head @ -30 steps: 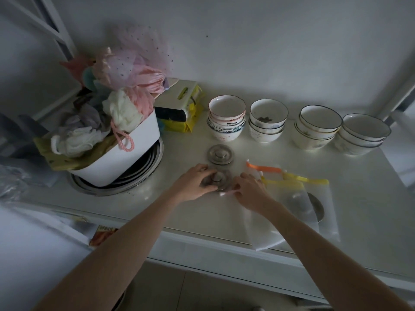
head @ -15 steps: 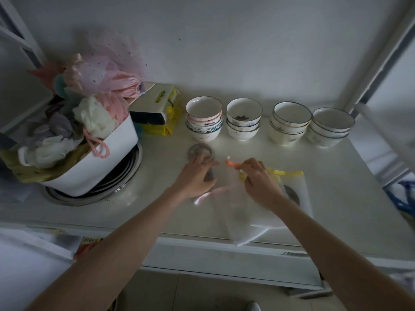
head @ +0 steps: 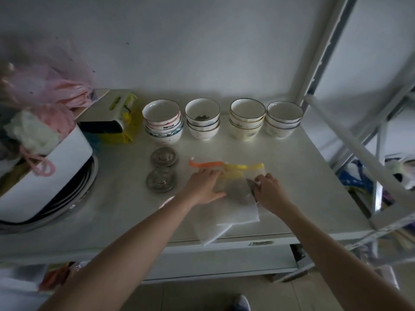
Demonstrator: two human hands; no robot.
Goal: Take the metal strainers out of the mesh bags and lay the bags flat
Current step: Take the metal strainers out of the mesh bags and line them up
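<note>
A person's two bare hands work over a stack of translucent white mesh bags [head: 235, 212] on a pale, smooth countertop [head: 303, 176]. The left hand [head: 205, 186] lies palm down on the bags, fingers spread and flat, gripping nothing. The right hand [head: 268, 191] has its fingers curled together at the rim of a round metal strainer [head: 243, 193] that shows grey through the mesh, still inside a bag; whether they pinch the strainer or only the fabric cannot be told. Just beyond the left fingertips runs an orange zip strip [head: 206, 163]; a yellow zip strip [head: 244, 166] runs beyond the right fingertips. Left of the left hand, two bare strainers [head: 162, 169] lie flat on the counter, one behind the other, dull silver discs with raised centre knobs. Farther past the fingers, four stacks of glazed ceramic bowls [head: 224, 118] line the wall. Far left, a white tub [head: 51, 169] heaped with pink and white netted fabric sits on a round metal tray [head: 85, 176]. A grey metal shelf frame [head: 350, 135] stands beyond the right hand.
</note>
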